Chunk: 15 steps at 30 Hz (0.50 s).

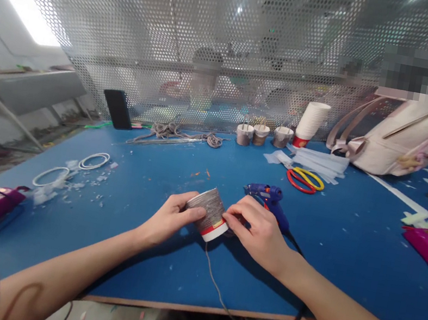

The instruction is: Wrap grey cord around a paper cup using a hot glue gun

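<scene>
- Head view, centre of the frame: both hands meet over a paper cup wrapped in grey cord with a red-and-white band at its rim, lying tilted on its side just above the blue counter.
- Left hand curls its fingers around the cup's wrapped end, gripping it; right hand has its fingers pinched closed at the banded rim.
- A loose tail of grey cord trails from the cup toward the lower edge of the frame.
- Blue hot-glue gun lies just behind the right hand, its cable running off under the wrist.
- Risk, as I judge it: the cord could slacken and unwind if the pinch eases, and the wrist sits close to the gun's nozzle, so a burn or a snagged cable looks possible.
- Upper right: stack of white paper cups, and red and yellow rings beside it.
- No brand or writing is readable anywhere.
</scene>
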### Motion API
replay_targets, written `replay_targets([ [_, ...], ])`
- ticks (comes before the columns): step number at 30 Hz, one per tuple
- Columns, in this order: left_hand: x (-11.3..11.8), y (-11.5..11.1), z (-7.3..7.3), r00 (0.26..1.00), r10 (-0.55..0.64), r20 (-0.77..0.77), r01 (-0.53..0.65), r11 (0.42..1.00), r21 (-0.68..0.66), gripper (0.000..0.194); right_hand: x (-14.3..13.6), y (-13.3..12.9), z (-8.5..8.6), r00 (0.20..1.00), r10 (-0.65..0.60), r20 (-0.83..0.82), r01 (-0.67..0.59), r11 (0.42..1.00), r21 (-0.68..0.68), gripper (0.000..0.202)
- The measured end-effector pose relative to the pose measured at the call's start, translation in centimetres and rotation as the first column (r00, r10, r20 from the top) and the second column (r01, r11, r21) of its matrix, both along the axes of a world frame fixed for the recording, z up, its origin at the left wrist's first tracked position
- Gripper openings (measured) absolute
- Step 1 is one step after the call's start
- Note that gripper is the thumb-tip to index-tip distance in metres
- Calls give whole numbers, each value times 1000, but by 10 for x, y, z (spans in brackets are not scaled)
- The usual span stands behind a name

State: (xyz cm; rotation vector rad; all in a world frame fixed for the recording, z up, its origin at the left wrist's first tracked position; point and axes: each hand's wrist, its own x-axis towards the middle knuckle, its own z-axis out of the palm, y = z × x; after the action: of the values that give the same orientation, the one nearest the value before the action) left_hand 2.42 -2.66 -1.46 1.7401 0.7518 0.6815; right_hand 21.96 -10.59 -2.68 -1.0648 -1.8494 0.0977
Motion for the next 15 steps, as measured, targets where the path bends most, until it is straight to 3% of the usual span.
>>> replay_targets([
  [5, -2, 2, -3, 999, -17, 31, 17, 1000, -8, 33, -1, 0, 0, 1000, -2, -21, 2, 1000, -15, 13],
  [10, -5, 4, -8, 996, -44, 80, 44, 999, 5, 37, -5, 0, 3, 988, -24, -153, -7, 979, -202, 13],
  [13, -7, 6, -12, 991, -64, 119, 60, 998, 37, 43, -6, 2, 4, 957, -64, -284, -58, 914, -402, 11],
  [15, -9, 7, -15, 986, -88, 140, 80, 995, 61, 45, -5, 3, 5, 925, -68, -373, -155, 830, -536, 25],
])
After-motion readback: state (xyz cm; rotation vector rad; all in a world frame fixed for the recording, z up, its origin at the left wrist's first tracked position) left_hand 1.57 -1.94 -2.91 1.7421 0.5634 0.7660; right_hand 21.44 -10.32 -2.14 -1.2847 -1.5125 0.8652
